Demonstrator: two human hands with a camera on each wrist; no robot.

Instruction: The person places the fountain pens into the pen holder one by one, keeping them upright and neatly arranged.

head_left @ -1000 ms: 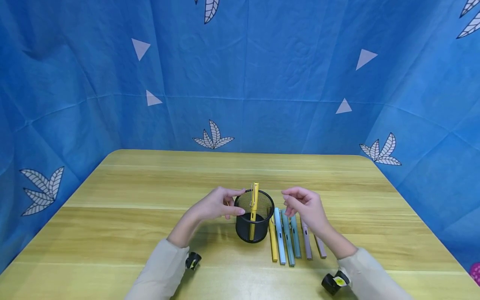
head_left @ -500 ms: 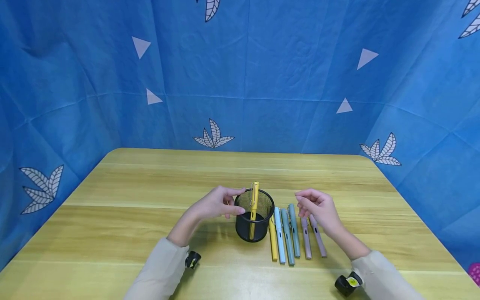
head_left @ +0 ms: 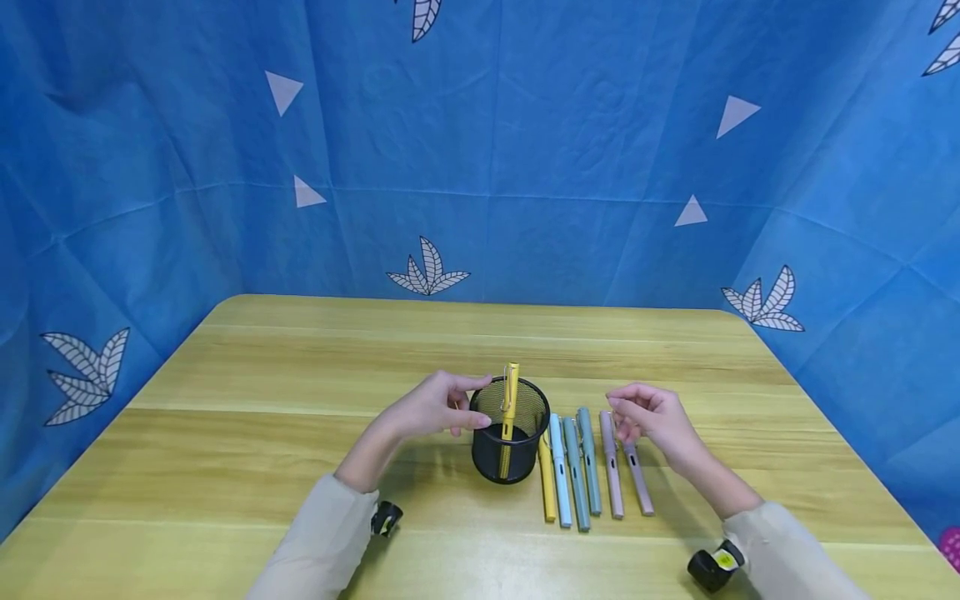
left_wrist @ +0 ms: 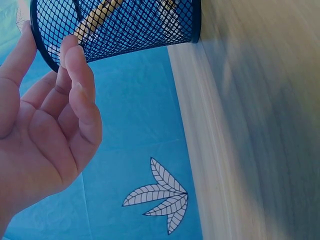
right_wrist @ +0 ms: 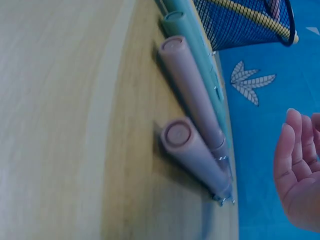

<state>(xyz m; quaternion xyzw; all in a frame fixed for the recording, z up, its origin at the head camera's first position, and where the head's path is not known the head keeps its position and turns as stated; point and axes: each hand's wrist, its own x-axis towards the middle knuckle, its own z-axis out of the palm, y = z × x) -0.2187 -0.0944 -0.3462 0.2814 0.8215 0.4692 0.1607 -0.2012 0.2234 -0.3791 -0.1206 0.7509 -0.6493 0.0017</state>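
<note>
My left hand (head_left: 435,406) holds a black mesh pen holder (head_left: 495,458) by its rim, thumb on the near side and index finger on the far side. In the left wrist view the left hand (left_wrist: 55,115) touches the mesh pen holder (left_wrist: 145,25). One yellow pen (head_left: 509,400) stands upright inside. My right hand (head_left: 654,419) hovers over the top of the rightmost purple pen (head_left: 639,483), fingers loosely bent and holding nothing. The right wrist view shows the right hand (right_wrist: 300,175) apart from the purple pen (right_wrist: 195,155) lying on the table.
Left of that pen lie another purple pen (head_left: 611,467), two teal pens (head_left: 577,479), a light blue pen (head_left: 559,475) and a yellow pen (head_left: 547,483), side by side on the wooden table (head_left: 300,350). A blue patterned cloth (head_left: 555,125) hangs behind.
My right hand has moved right, away from the pen holder, to above the rightmost purple pen. The right teal pen shows whole where the hand covered it. My left hand stays put.
</note>
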